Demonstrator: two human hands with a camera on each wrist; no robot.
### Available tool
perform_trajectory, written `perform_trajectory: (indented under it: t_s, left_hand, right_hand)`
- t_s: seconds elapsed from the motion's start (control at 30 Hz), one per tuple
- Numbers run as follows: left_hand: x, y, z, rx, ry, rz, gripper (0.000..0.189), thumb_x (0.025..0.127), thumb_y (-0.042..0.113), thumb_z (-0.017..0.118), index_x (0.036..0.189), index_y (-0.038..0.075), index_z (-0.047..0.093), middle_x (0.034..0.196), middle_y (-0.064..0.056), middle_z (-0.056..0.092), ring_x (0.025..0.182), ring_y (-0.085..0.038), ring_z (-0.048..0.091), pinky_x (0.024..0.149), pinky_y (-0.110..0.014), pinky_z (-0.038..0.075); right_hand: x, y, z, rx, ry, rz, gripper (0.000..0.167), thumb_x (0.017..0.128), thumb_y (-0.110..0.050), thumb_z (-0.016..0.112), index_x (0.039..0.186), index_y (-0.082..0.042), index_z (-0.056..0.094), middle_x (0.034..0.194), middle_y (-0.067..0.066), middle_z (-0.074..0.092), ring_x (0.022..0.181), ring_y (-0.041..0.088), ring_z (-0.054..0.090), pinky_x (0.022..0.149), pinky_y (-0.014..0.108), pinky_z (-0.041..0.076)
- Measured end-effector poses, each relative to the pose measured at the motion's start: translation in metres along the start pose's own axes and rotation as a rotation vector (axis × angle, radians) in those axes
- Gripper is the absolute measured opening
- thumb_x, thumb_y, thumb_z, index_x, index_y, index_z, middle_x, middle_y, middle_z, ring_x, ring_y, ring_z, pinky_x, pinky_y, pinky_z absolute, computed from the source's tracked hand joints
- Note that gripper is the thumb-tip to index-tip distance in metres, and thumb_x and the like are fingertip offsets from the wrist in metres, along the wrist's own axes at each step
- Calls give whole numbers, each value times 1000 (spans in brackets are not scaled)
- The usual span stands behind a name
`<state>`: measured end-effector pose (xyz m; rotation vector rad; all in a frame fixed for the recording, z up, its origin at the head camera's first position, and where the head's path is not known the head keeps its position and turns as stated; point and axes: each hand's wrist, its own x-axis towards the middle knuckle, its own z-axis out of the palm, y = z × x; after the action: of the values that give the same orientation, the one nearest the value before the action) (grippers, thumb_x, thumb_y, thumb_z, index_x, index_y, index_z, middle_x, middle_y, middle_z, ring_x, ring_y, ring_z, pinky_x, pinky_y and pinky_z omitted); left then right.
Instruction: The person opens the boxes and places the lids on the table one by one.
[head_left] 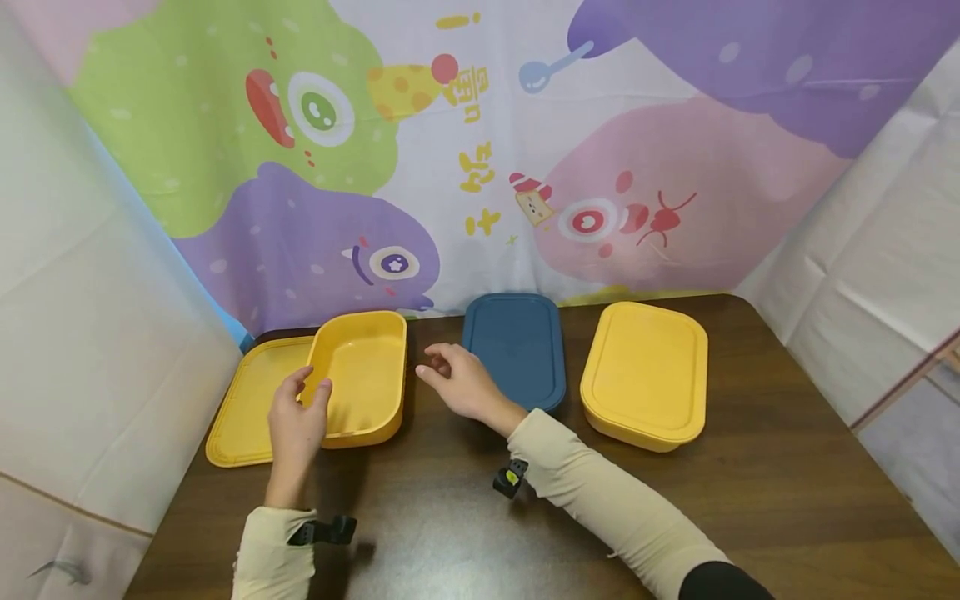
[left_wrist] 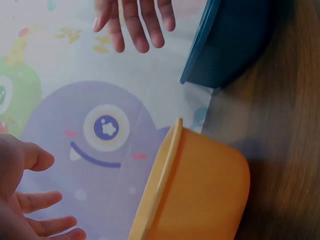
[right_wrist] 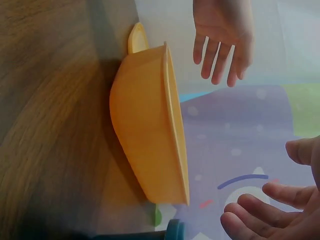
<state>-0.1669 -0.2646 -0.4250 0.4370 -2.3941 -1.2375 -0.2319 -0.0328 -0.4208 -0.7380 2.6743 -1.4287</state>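
An uncovered yellow food container (head_left: 360, 375) stands on the wooden table, its inside bare. Partly beneath its left side lies a flat yellow lid (head_left: 243, 408). My left hand (head_left: 297, 417) hovers over the container's left edge, fingers spread and relaxed, holding nothing. To the container's right, my right hand (head_left: 465, 385) is raised in the air with loosely bent fingers and nothing in them. In the left wrist view the container's side wall (left_wrist: 205, 185) shows below both hands. The right wrist view has the same container (right_wrist: 145, 125) with the hands above its rim.
A dark blue lidded container (head_left: 517, 350) stands at the back, partly behind my right hand. Farther right is a yellow lidded container (head_left: 647, 375). A cartoon-printed cloth (head_left: 480, 275) hangs along the table's back edge, and pale cloth walls (head_left: 90, 275) flank both sides.
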Motion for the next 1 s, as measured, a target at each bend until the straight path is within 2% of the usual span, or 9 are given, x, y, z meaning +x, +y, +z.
perform_trajectory:
  t_s: [0.27,0.37,0.63,1.0]
  left_hand:
    - [-5,8,16,-16,-45,24,46,95,20,59,135,-3,52,135,-29,50,128,-42,45,105,-56,37]
    - [-7,12,23,-26,-57,54,46,95,20,59,135,-2,52,134,-28,51,127,-42,45,103,-55,38]
    - [-14,27,39,-67,-44,148,44,93,16,61,131,-5,55,130,-29,54,122,-42,48,99,-56,42]
    - [-23,40,60,-123,-65,179,42,92,14,64,130,-4,56,130,-26,55,121,-40,50,97,-56,46]
  right_hand:
    - [-8,3,-11,-16,-11,-35,42,98,-30,57,131,-4,57,116,14,62,107,30,59,92,42,49]
    - [-12,4,-16,-12,-9,-35,43,98,-30,57,132,-3,56,118,15,61,110,32,58,93,43,49]
    - [-19,7,-26,-46,28,-33,44,98,-32,57,133,-5,55,118,12,61,107,26,58,91,42,50]
    - [-27,13,-44,-70,37,-3,50,98,-34,57,137,-4,52,125,19,58,115,33,57,95,48,49]
